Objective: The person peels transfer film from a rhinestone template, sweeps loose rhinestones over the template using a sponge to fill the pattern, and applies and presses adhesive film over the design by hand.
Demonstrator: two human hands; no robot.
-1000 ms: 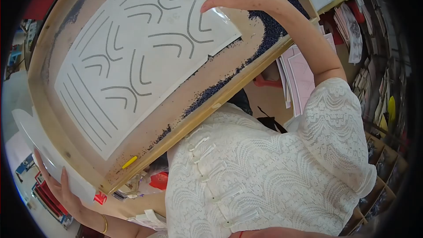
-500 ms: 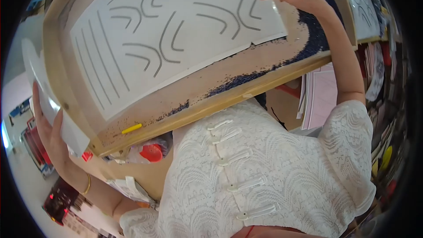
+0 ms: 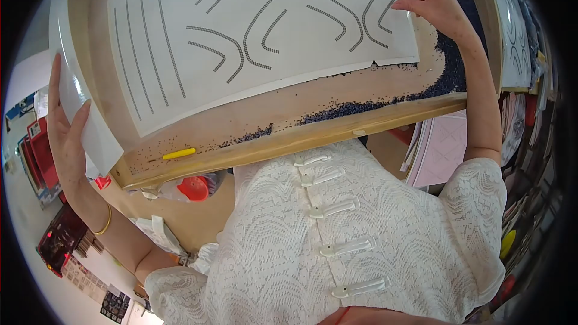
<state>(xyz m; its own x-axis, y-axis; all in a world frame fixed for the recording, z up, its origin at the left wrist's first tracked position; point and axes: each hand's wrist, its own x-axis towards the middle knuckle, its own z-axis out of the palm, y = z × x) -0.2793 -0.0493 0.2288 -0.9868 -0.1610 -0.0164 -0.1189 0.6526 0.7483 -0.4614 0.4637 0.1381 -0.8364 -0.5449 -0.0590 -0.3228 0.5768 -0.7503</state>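
My left hand is at the left side of the wooden tray. Its thumb and fingers hold the edge of a glossy, curved white sheet that hangs over the tray's side. Toward the upper right, my right hand is closed in a pinch above the right edge of a large white patterned sheet. Anything between those fingertips is too small to make out. That sheet lies in the tray and bears straight and curved lines of small dark marks.
Small dark beads lie along the tray's near and right sides. A thin tool with a yellow handle rests in the near left corner. Below the tray are a red bowl-like thing and pale pink sheets. Another patterned sheet is at the right.
The view has shifted, so the tray and its sheet appear higher on the left and lower on the right. Both hands keep much the same pose.
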